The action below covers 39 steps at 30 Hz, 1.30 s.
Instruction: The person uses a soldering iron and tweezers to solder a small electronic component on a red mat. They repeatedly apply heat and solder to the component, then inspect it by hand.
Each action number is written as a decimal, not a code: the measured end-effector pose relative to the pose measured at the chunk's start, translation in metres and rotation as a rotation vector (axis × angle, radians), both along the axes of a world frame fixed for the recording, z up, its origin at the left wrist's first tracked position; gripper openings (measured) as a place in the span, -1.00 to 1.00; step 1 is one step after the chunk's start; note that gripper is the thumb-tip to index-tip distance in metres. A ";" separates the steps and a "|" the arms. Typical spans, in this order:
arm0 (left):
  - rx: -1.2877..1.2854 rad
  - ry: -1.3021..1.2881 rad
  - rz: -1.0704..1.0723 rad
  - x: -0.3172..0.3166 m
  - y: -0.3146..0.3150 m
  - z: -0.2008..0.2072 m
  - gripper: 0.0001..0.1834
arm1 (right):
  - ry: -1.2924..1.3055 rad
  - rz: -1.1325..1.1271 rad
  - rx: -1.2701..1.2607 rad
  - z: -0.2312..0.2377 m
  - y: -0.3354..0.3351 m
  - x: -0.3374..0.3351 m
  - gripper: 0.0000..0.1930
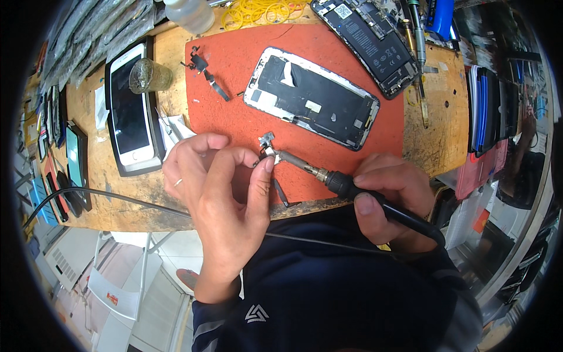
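My left hand (223, 196), with a ring on one finger, pinches a small phone flex part (267, 139) with metal bits between thumb and index finger. A soldering iron (339, 182) with a black handle is gripped in my right hand (399, 193). Its tip reaches the part right beside my left thumb; whether they touch I cannot tell. A dark strip (280, 192) hangs below the part toward the mat's near edge. Beyond my hands, a detached phone screen (346, 111) lies back side up on the red mat (234, 120). Another flex part (202, 66) rests at the mat's far left.
An opened phone (381, 56) lies at the far right, near several tools (417, 35). On the left, a white phone (130, 111) carries a cup (153, 79). Yellow rubber bands (258, 13) and a bottle (190, 14) stand at the back. A cable (129, 202) crosses the near edge.
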<state>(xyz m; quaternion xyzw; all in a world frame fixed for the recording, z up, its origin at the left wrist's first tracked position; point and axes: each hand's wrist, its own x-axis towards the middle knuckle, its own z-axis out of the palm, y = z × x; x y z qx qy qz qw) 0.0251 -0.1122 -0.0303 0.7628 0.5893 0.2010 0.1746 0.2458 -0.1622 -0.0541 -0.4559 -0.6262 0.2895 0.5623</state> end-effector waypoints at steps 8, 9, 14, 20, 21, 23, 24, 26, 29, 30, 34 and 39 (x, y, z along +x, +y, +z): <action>-0.003 -0.017 -0.013 -0.001 0.001 0.000 -0.82 | 0.098 -0.025 0.035 -0.004 -0.005 -0.001 -0.81; 0.000 -0.018 -0.010 0.000 0.001 0.000 -0.82 | 0.090 -0.027 0.033 -0.004 -0.005 -0.001 -0.81; -0.001 -0.023 -0.009 0.000 0.001 0.001 -0.81 | 0.111 -0.045 0.042 -0.007 -0.007 -0.001 -0.82; -0.025 -0.049 0.011 -0.001 0.001 0.001 -0.81 | 0.115 -0.050 0.060 -0.008 -0.006 -0.002 -0.81; -0.029 -0.054 0.014 -0.002 0.002 0.001 -0.81 | 0.104 -0.051 0.059 -0.008 -0.006 -0.002 -0.82; -0.037 -0.057 0.007 -0.003 0.002 0.001 -0.81 | 0.097 -0.053 0.059 -0.007 -0.006 -0.002 -0.82; -0.039 -0.059 0.007 -0.004 0.002 0.000 -0.81 | 0.094 -0.051 0.060 -0.007 -0.006 -0.001 -0.82; -0.037 -0.067 -0.005 -0.005 0.003 0.000 -0.80 | 0.098 -0.049 0.067 -0.007 -0.005 -0.002 -0.82; -0.045 -0.070 -0.008 -0.004 0.004 0.000 -0.79 | 0.070 -0.052 0.053 -0.005 -0.006 -0.002 -0.82; -0.046 -0.067 -0.006 -0.004 0.004 0.001 -0.78 | 0.060 -0.048 0.053 -0.005 -0.005 -0.002 -0.82; -0.070 -0.053 -0.007 -0.004 0.005 0.004 -0.76 | 0.035 -0.029 0.069 -0.005 -0.003 -0.001 -0.82; -0.075 -0.101 0.018 -0.004 0.007 0.004 -0.78 | 0.031 -0.027 0.075 -0.005 -0.002 0.000 -0.82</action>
